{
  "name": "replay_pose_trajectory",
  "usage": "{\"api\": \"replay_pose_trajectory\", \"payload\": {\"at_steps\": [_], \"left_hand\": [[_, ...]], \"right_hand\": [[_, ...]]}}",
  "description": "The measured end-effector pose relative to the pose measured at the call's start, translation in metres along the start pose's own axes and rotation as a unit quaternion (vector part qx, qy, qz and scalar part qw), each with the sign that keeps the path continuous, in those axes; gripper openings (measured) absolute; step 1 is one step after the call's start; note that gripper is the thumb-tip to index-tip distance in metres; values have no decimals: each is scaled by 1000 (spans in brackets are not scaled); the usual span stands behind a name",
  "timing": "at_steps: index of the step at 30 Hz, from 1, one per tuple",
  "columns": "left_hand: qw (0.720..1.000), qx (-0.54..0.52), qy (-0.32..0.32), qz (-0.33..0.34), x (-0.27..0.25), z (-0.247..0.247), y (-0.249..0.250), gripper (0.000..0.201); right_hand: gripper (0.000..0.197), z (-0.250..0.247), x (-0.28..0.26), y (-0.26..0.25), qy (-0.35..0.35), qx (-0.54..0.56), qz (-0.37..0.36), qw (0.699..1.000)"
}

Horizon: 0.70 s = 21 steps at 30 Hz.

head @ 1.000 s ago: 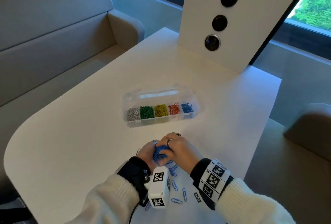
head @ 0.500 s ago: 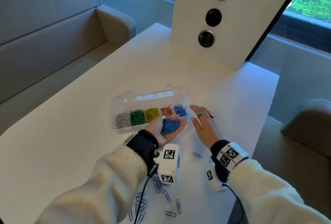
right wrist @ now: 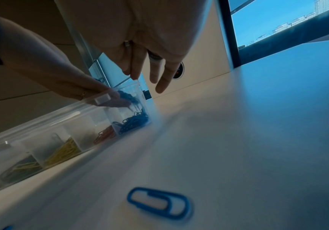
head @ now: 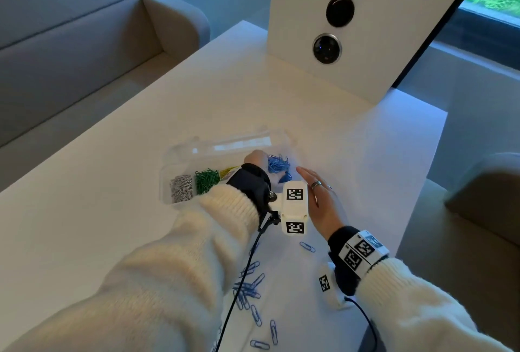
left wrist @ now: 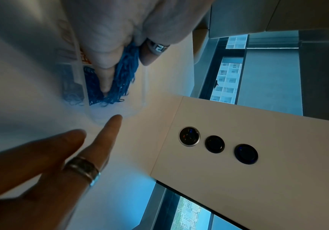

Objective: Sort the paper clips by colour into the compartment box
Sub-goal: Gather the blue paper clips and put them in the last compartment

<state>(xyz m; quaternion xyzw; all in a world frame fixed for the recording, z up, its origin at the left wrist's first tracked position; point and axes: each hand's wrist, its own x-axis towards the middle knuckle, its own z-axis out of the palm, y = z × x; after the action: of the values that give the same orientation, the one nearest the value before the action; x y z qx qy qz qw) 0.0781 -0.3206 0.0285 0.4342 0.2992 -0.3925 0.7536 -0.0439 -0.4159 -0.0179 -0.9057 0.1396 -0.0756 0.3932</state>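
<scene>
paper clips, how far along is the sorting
Done: the compartment box already holds white, green, yellow, red and blue piles, one colour per cell. In hand: the left hand is tipping a bunch of blue clips into the end compartment; the right hand is open beside it. Left: loose blue clips on the table.

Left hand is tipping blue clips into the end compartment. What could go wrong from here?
1. The left hand pours a bunch of blue paper clips at the clear plastic compartment box's end cell; some may spill past the wall onto the white table.
2. Some may land in the neighbouring red cell.
3. The left sleeve may drag the loose blue clips on the table.
</scene>
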Motion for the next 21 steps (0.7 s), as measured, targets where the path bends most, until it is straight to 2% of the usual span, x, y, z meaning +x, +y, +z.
{"api": "replay_pose_trajectory", "payload": {"at_steps": [2,4,6,8,10,12,13,15,17,19,21], "left_hand": [[999,-10,-10,-29,-2,2,2,22],[998,-5,-38,-52,-5,3,3,43],[996,34,-68,-41,-15,4,4,59],[991,88,-95,-16,-27,3,4,56],[984,133,-120,13,-38,-3,5,46],[970,199,-130,50,-53,-16,6,33],[958,243,-132,72,-61,-24,6,27],[927,330,-136,119,-73,-47,7,22],[883,426,-124,153,-84,-77,6,17],[818,539,-113,167,-94,-111,2,11],[742,643,-113,151,-100,-145,-7,10]], "right_hand": [[40,-5,-1,0,7,4,7,1000],[37,-8,-2,2,20,3,10,1000],[32,-9,-5,5,42,-8,10,999],[26,-10,-9,6,45,-8,12,999],[20,-10,-15,9,11,-10,23,1000],[14,-5,-24,13,-65,-30,51,996],[17,-3,-28,15,-113,-52,77,989],[27,3,-38,21,-177,-84,132,972],[19,7,-46,21,-168,-83,148,971],[16,8,-54,19,-145,-52,150,977],[15,8,-61,17,-140,-32,156,977]]}}
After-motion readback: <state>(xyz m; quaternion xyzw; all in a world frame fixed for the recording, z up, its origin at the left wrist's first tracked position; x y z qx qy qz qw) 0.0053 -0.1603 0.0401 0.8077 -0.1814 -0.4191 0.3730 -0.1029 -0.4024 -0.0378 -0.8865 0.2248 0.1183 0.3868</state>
